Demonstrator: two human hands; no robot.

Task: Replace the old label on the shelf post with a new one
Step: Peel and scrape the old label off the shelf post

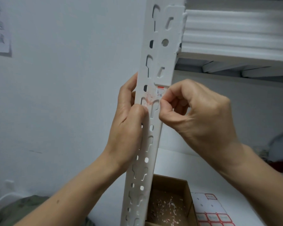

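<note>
Two hands work the white slotted shelf post (155, 88). The left hand (127, 118) wraps its left edge, thumb pressed on the front. The right hand (198, 115) pinches the half-torn red-and-white old label (160, 91), stuck on the post's front just above its thumb.

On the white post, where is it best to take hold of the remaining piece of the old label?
Probably at the torn left edge of the old label, coming from the post's front face. That ragged side borders pinkish residue, so it likely lifts easiest. The right hand already pinches there.
</note>
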